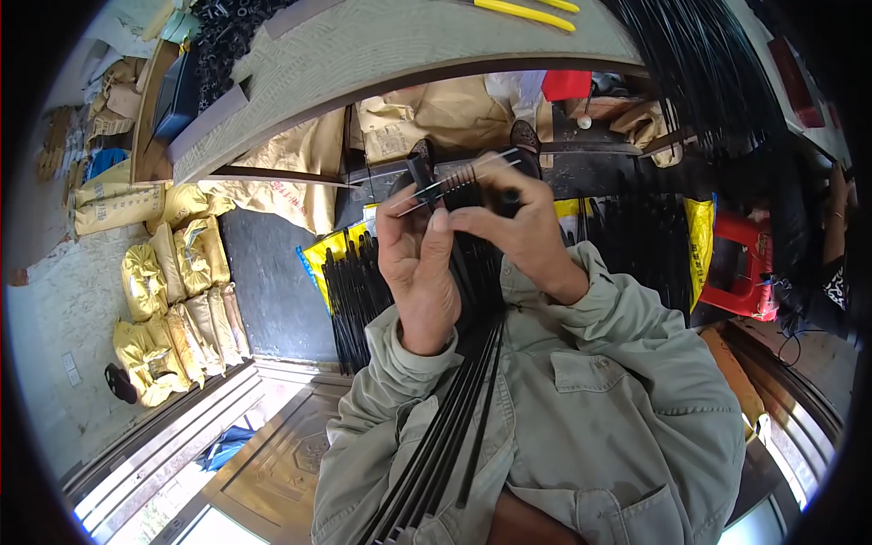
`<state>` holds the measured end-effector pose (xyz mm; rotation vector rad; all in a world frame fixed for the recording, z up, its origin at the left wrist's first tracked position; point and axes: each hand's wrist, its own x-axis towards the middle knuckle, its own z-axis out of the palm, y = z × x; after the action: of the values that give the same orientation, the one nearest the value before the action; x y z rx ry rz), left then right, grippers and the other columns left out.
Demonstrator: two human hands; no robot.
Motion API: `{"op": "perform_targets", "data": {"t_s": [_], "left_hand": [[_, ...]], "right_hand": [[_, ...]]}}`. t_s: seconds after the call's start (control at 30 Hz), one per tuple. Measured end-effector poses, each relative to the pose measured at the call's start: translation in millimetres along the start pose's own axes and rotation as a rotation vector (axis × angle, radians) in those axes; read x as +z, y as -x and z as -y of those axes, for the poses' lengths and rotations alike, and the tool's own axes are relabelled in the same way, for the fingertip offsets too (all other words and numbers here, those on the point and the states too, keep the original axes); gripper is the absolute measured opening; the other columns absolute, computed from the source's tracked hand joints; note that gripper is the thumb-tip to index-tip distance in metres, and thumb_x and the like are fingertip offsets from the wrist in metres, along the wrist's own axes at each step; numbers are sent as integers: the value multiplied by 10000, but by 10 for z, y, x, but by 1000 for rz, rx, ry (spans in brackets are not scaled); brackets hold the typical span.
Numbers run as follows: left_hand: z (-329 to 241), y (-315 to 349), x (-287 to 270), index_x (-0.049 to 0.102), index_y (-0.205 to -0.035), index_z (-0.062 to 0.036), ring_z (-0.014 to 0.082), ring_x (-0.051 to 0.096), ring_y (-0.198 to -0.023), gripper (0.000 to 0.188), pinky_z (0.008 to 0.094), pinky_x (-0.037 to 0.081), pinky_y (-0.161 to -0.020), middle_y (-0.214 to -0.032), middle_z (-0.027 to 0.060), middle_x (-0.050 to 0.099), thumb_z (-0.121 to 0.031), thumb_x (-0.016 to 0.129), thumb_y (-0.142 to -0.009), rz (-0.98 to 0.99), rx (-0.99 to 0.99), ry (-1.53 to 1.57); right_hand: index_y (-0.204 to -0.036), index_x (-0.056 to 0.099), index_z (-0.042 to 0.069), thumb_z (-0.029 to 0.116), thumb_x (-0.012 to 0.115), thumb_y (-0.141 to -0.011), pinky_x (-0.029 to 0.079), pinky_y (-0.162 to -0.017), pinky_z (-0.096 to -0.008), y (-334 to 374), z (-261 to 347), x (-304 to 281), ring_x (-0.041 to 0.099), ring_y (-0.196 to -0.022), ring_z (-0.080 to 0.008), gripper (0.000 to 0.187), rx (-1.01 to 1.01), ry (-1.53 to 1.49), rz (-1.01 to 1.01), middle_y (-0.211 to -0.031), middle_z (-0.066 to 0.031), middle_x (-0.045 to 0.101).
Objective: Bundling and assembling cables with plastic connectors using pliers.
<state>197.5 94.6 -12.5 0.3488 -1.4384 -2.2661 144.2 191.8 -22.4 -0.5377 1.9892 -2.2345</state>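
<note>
My left hand (pixel 425 272) and my right hand (pixel 522 227) meet in front of me, above my lap. Between their fingers is a row of black rods (pixel 461 196), side by side, with a thin silvery strip or wire (pixel 486 169) slanting across them. The fingers of my left hand close on the left end, its thumb pointing up. My right hand pinches the right side, thumb reaching toward the left thumb. A short black cylinder (pixel 419 170) rises by the left fingertips. Below the hands a bundle of long black rods (pixel 445 427) runs down across my lap.
More black rods lie on yellow sacking to the left (pixel 350 291) and right (pixel 636 245). Ahead, a worktable (pixel 391 45) bears yellow-handled pliers (pixel 527 13), small black parts (pixel 218 54) and hanging black rods (pixel 699 64). A red stool (pixel 749 268) stands right; yellow sacks (pixel 195 254) left.
</note>
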Motion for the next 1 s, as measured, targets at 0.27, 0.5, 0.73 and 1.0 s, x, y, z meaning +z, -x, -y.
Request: {"op": "perform_targets", "data": {"t_s": [0.27, 0.5, 0.73, 1.0], "left_hand": [[-292, -215, -245, 514, -973, -5, 116, 553, -826, 245, 250, 436, -786, -923, 59, 569, 43, 623, -759, 180, -259, 39], [-319, -246, -258, 556, -907, 11, 123, 577, -776, 198, 240, 455, -744, -889, 55, 587, -6, 667, -743, 213, -181, -65], [-213, -165, -207, 532, -998, 24, 115, 559, -811, 225, 232, 435, -764, -922, 78, 597, -48, 614, -801, 173, -178, -1], [-140, -97, -108, 502, -1038, 36, 110, 543, -805, 254, 236, 424, -760, -914, 81, 593, -82, 586, -829, 79, -78, -44]], "right_hand": [[-836, 629, -26, 46, 657, -744, 334, -578, -187, -1, 107, -65, 416, -637, -45, 120, 145, -228, 136, -668, 11, 517], [-817, 610, -29, 87, 662, -758, 377, -602, -195, 52, 117, -15, 471, -676, -59, 141, 31, -48, 94, -722, -21, 565], [-878, 579, -26, 94, 648, -774, 392, -597, -207, 85, 99, 22, 488, -680, -57, 174, 77, -157, 64, -745, -36, 577], [-904, 559, -32, 93, 614, -795, 394, -600, -209, 81, 91, 28, 480, -690, -55, 175, 34, -14, 25, -746, -37, 573]]}}
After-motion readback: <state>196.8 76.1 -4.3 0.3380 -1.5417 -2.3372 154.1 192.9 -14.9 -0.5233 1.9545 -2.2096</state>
